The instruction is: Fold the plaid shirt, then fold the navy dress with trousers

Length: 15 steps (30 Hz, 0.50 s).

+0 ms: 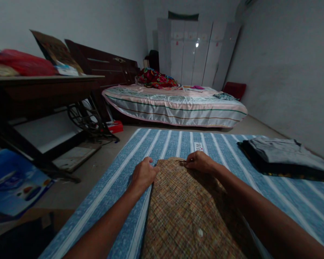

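Observation:
A brown checked garment (183, 205) lies spread on a blue and white striped mat (110, 187) in front of me. My left hand (143, 174) is closed on the garment's far left corner. My right hand (200, 161) pinches the garment's far edge, a little to the right of the left hand. Both forearms reach out over the cloth.
A stack of folded dark and grey clothes (283, 156) lies on the mat at the right. A bed (175, 102) with bright cloth stands beyond the mat, white wardrobes (194, 54) behind it. A sewing machine table (43, 97) and a blue box (13, 183) stand at the left.

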Available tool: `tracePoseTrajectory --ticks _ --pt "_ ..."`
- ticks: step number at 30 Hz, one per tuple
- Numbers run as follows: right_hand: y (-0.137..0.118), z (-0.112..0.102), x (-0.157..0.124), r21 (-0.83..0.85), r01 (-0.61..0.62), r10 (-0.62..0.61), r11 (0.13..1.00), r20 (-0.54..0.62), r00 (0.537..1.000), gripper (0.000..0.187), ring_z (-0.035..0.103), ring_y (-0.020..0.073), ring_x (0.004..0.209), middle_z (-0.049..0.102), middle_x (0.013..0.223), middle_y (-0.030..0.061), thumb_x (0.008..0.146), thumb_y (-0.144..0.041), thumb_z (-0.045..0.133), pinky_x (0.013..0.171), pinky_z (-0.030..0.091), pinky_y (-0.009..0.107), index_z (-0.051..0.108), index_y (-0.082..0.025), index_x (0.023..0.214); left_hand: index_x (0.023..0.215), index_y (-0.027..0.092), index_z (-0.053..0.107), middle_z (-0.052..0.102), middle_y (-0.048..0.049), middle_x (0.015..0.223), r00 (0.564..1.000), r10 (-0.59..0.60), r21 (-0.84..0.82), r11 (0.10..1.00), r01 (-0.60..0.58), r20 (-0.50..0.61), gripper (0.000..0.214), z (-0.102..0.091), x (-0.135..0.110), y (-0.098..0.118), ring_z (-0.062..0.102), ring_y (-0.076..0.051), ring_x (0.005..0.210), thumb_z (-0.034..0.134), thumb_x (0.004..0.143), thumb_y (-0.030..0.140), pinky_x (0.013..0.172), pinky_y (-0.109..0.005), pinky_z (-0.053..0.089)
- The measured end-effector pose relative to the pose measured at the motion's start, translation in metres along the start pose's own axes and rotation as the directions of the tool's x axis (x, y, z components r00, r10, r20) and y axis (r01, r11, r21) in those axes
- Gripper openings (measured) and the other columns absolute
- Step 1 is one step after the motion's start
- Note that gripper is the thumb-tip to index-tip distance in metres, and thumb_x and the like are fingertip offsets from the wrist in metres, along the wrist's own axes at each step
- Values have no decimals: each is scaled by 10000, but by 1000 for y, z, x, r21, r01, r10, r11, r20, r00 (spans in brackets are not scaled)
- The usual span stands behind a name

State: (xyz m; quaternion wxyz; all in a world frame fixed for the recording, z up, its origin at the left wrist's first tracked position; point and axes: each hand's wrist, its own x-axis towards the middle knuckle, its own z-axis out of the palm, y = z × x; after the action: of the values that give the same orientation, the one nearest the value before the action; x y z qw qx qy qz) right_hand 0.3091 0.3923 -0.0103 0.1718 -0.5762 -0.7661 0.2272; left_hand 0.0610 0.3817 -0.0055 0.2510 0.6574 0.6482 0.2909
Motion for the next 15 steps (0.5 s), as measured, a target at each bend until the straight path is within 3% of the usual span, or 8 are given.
tracePoseTrajectory --ticks 2,3,5,7,9,12,15 --pt "0 0 1 -7 1 -1 1000 6 1000 118 553 136 639 642 667 -4 711 -260 643 556 355 217 717 -193 775 1022 169 550 621 -62 894 970 228 207 956 -206 -88 300 -3 -11 13 608 -210 819 535 742 274 716 -303 469" --pt "0 1 2 -8 3 -3 1000 8 1000 117 556 136 642 645 673 -6 710 -259 646 557 356 216 717 -194 777 1031 167 553 616 -81 966 935 348 267 910 -318 -72 286 -2 -19 21 602 -220 884 502 770 271 768 -322 469" --pt "1 2 3 -10 8 -8 1000 8 1000 115 564 137 663 653 694 -8 711 -256 649 570 363 213 716 -194 780 974 172 580 616 -88 1003 850 521 272 810 -520 73 224 4 -35 38 580 -231 978 462 800 250 855 -356 457" --pt "2 3 3 -15 11 -11 1000 6 1000 113 570 138 687 658 713 -10 721 -250 640 585 370 211 714 -195 787 996 180 586 602 -93 1125 751 620 217 719 -660 229 232 17 -50 50 533 -235 1102 463 812 247 956 -387 412" --pt "1 3 2 -21 10 -10 1000 5 1000 119 572 137 700 659 724 -12 735 -232 620 595 373 209 712 -195 801 1122 180 554 511 -112 1312 706 626 210 681 -702 332 334 32 -60 55 427 -259 1246 494 823 316 1048 -442 319" --pt "-1 0 1 -27 7 -6 1000 15 1000 130 567 131 689 653 724 -9 740 -238 619 598 373 210 710 -186 817 1303 151 444 317 -156 1467 741 514 292 698 -654 431 561 51 -67 50 244 -309 1360 474 844 472 1093 -529 182" --pt "-4 -9 -3 -23 -1 2 1000 43 999 193 555 128 665 640 715 -2 739 -305 642 586 375 213 703 -168 860 1381 135 360 233 -164 1496 759 427 350 701 -621 492 637 59 -67 40 178 -312 1381 391 876 522 1097 -547 112"
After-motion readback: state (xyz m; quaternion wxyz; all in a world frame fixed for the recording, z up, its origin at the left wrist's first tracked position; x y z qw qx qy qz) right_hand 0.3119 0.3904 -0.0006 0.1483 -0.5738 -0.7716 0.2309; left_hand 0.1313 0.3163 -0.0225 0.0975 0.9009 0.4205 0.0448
